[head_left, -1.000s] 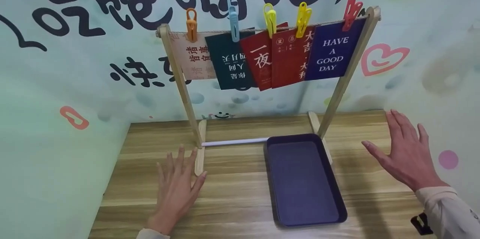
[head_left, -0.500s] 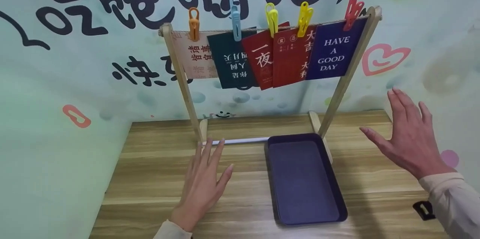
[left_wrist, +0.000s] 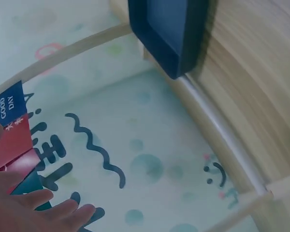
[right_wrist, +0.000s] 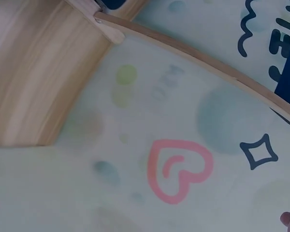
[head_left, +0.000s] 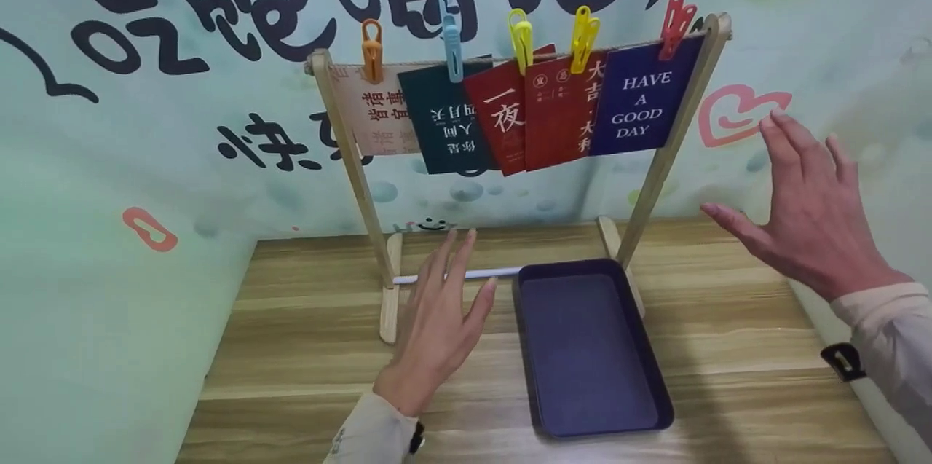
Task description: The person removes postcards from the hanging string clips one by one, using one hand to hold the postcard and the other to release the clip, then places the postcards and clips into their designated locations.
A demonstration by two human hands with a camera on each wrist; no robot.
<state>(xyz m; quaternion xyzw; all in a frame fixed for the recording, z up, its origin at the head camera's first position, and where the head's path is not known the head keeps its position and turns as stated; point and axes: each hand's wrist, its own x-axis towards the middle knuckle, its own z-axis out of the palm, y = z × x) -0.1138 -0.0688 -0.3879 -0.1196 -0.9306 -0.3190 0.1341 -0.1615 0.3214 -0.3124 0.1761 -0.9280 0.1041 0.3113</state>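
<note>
A wooden rack [head_left: 659,172] carries a string with several cards pegged along it. From left to right hang a pale pink card [head_left: 382,132], a dark green card [head_left: 444,136], a red card [head_left: 502,129], another red card [head_left: 557,114] and a blue card [head_left: 641,100]. Their pegs are an orange clothespin [head_left: 372,52], a blue one, two yellow ones and a red clothespin [head_left: 677,23]. My left hand [head_left: 440,318], fingers extended, is in front of the rack's white lower bar [head_left: 491,274], holding nothing. Right of the rack my right hand [head_left: 819,209] is raised with fingers spread, also holding nothing.
A dark rectangular tray [head_left: 597,355] lies on the wooden table [head_left: 291,362], close to the rack's right foot. Behind stands a pale green printed wall [head_left: 131,158] with large black characters and a pink heart.
My left hand has moved right and upward, from beside the rack's left foot to before its lower bar. My right hand has risen. The cards and tray keep their places.
</note>
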